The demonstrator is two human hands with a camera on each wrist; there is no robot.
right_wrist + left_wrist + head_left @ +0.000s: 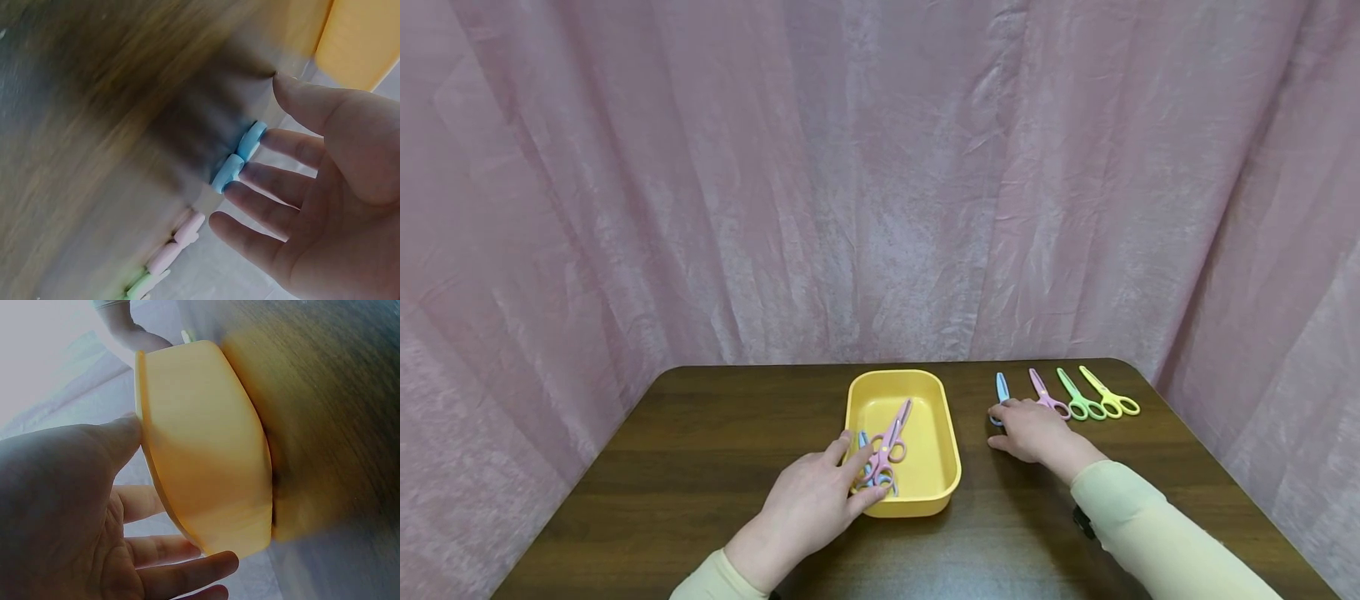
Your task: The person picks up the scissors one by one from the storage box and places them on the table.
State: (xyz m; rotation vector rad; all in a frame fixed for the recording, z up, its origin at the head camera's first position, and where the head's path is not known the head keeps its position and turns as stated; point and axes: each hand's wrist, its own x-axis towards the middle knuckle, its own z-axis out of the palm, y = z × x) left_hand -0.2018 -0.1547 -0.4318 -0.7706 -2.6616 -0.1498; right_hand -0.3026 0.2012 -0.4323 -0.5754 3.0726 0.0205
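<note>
Grips nothing with loosely spread right hand (1036, 428), resting fingertips (271, 141) at the handle loops (229, 170) of the blue scissors (1002, 387), right of the yellow tray (917, 507): probably light, stiff plastic, best pinched there.

Left hand (75, 506) at yellow tray (209, 437), fingers spread, fairly straight, palm partly in view. Thumb tip at tray rim; two fingers pass behind the rim, another tip overlaps the tray's lower end. Tray's outer wall fills the space ahead of thumb. Dark wooden table (337, 425) past fingertips, beyond tray. Above thumb: another hand (140, 339), partly hidden by tray. Pale cloth (81, 403) behind fingers.
</note>
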